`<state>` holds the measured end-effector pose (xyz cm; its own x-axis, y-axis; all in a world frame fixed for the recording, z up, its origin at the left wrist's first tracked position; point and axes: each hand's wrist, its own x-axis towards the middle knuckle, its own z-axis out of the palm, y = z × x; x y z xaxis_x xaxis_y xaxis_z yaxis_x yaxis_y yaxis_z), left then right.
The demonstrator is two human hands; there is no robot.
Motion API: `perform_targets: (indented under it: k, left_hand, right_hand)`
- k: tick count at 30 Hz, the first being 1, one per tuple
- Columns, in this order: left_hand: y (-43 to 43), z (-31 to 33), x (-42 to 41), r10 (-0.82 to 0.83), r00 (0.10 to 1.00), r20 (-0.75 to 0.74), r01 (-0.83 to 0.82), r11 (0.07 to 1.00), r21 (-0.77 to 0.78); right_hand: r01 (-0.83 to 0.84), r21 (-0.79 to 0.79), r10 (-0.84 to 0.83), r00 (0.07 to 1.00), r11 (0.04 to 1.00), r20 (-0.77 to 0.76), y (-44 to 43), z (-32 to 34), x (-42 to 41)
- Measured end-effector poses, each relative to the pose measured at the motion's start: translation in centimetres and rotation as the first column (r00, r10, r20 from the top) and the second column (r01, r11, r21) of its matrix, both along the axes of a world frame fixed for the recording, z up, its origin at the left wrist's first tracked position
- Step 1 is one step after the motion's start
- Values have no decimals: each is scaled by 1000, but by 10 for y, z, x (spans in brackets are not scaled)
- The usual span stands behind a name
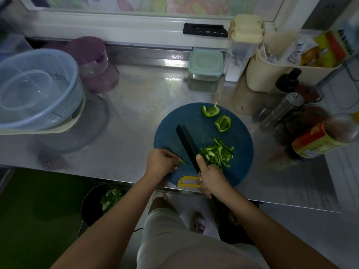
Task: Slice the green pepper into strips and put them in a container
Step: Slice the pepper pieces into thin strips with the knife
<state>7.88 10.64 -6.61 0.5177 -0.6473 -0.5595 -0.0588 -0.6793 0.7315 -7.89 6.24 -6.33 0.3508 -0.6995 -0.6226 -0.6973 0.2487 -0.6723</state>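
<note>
A round blue cutting board (240,167) lies on the steel counter. My right hand (210,175) grips a black knife (187,145) whose blade points up and left across the board. My left hand (162,162) pinches a small green pepper piece (183,162) at the board's left edge, just left of the blade. A pile of pepper strips (217,153) lies right of the knife. Two uncut pepper chunks (210,111) (223,123) rest at the board's far side.
A pale blue colander (48,113) holding a clear bowl sits at the left. A lidded mint container (205,65) stands at the back. Bottles and a shaker (285,107) crowd the right edge. A dark pan with chopped greens (110,198) sits below the counter.
</note>
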Motion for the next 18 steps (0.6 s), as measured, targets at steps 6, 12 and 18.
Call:
perform_targets:
  k: [6,12,18]
  left_hand:
    - [-11,6,-11,23,999,-33,-23,1000,-7]
    - [-33,11,-38,-38,999,-10,37,992,-122]
    - [-70,31,-21,-209,886,413,265,961,-83]
  right_hand:
    - [73,178,-101,983,981,154,-15,39,-17]
    - [160,39,-164,971,986,173,-50,64,-46]
    - [153,-285,-154,988,946,18,-82,51,-71]
